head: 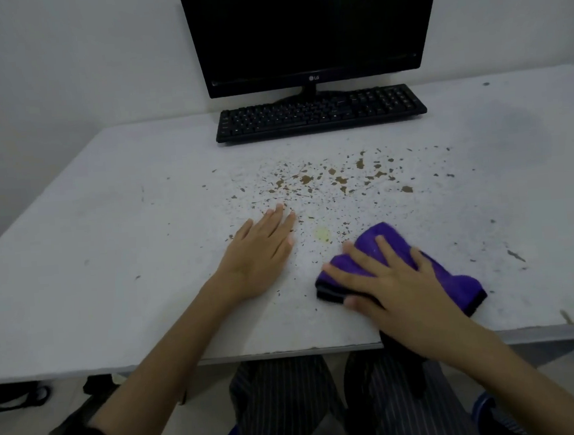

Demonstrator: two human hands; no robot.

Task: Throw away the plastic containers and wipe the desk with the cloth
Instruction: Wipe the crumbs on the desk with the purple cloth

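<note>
Folded purple microfibre cloth with black edging [430,267]: lies flat on the white, brown-speckled desk top [111,265], near the front edge. Right hand [397,287]: fingers spread, pressing flat on the cloth, not gripping it. Left hand [257,254]: flat, empty, bracing beside it. Handling, judged: soft, light, bunches easily; best held down under the palm. No plastic containers visible.
</note>
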